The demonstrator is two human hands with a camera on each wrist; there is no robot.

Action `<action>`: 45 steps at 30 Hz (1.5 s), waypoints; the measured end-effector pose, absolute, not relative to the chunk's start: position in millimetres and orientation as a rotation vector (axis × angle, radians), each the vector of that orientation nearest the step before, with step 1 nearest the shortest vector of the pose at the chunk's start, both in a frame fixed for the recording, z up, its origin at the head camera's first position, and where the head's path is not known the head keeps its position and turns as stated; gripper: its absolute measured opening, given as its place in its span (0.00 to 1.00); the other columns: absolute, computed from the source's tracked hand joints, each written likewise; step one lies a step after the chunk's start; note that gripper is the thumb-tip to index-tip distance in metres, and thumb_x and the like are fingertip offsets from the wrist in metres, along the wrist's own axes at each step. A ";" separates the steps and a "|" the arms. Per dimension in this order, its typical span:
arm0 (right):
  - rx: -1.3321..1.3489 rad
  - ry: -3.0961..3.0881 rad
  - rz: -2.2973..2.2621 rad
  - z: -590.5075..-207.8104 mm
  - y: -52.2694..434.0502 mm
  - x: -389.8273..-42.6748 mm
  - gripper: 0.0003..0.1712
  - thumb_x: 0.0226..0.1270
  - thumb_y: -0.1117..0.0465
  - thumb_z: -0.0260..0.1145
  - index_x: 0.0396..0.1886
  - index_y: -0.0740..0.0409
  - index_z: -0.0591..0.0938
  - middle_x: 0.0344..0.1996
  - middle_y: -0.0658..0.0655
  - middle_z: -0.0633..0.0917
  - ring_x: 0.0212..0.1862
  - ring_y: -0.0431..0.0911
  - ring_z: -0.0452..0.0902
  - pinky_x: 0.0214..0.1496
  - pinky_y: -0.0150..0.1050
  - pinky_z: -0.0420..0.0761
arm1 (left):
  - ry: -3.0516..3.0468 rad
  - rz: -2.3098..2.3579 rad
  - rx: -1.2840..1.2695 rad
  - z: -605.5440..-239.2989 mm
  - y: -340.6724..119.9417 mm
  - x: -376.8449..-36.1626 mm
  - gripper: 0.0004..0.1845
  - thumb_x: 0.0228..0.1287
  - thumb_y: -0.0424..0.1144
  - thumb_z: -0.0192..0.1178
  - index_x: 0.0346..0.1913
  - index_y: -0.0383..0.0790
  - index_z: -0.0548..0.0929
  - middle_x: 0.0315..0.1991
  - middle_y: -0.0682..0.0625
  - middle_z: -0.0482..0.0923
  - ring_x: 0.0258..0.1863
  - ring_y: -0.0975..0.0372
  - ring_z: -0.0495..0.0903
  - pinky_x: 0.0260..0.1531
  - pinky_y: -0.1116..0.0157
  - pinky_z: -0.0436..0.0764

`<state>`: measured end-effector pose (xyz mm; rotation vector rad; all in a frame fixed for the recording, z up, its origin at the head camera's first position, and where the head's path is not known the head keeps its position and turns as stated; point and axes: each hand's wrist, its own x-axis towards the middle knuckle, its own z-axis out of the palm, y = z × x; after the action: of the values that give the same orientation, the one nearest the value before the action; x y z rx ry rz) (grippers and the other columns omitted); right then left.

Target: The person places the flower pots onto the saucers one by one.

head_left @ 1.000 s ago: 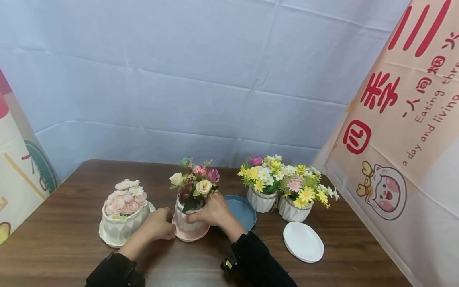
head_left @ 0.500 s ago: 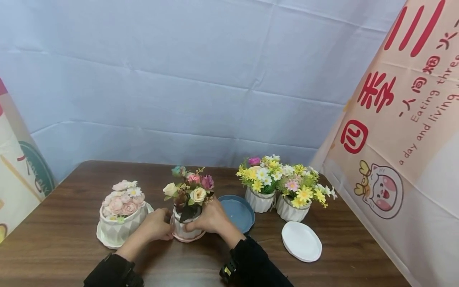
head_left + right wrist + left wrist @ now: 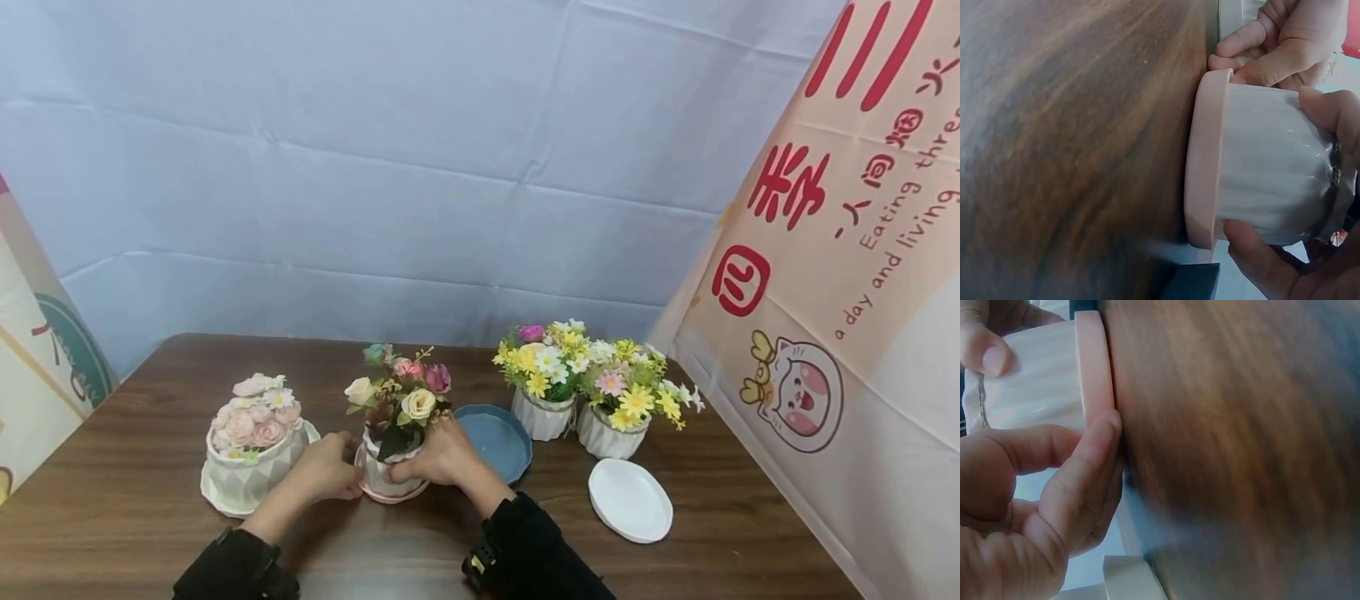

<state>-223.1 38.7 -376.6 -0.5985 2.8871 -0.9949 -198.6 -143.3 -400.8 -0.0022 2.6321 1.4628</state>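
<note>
Backdrop cloth (image 3: 315,167): evenly lit, cool blue-grey cast; soft shading along creases.
Worktop (image 3: 720,533): fairly dark in head view; pale sheen low at centre, near edge; light direction cannot be told.
Left hand (image 3: 326,468): soft-edged shadow beside the forearm.
Printed banner (image 3: 847,250): warmer tone; large red characters legible, fine lettering slightly soft; appears slanted toward frame edge.
White plate (image 3: 630,500): bright, outline clean.
Left wrist view: dimmer, hazy; wood grain smeared, bluish glare low centre.
Flowerpot (image 3: 1279,162): greyed in right wrist view, small glints on surface.
Pink saucer (image 3: 1207,162): rim fairly crisp against blurred wood.
</note>
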 end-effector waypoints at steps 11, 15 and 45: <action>-0.602 2.833 -0.991 -374.1 33.6 -235.2 0.51 0.33 0.50 0.80 0.61 0.59 0.70 0.53 0.60 0.77 0.55 0.50 0.71 0.55 0.39 0.72 | 2.691 1.396 -0.041 -399.7 -142.1 -203.9 0.21 0.46 0.20 0.52 0.47 0.18 0.69 0.19 0.43 0.76 0.13 0.58 0.79 0.15 0.66 0.80; -0.623 2.840 -1.010 -374.9 26.1 -239.8 0.52 0.33 0.52 0.80 0.63 0.59 0.69 0.55 0.60 0.76 0.57 0.51 0.69 0.57 0.39 0.69 | 2.761 1.315 -0.058 -399.7 -144.5 -208.1 0.14 0.44 0.20 0.52 0.39 0.21 0.72 0.19 0.43 0.75 0.13 0.60 0.78 0.14 0.67 0.79; -0.451 2.842 -1.341 -387.2 -1.0 -260.7 0.60 0.36 0.55 0.81 0.69 0.61 0.57 0.60 0.65 0.68 0.60 0.55 0.65 0.59 0.45 0.68 | 3.092 0.740 -0.027 -393.6 -142.5 -237.0 0.03 0.44 0.28 0.56 0.20 0.30 0.76 0.24 0.38 0.77 0.26 0.48 0.77 0.28 0.55 0.78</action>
<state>-260.7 -1.0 -387.2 -0.4515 2.8417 -1.3410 -237.0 -142.5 -393.6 -0.0275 3.0921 0.7398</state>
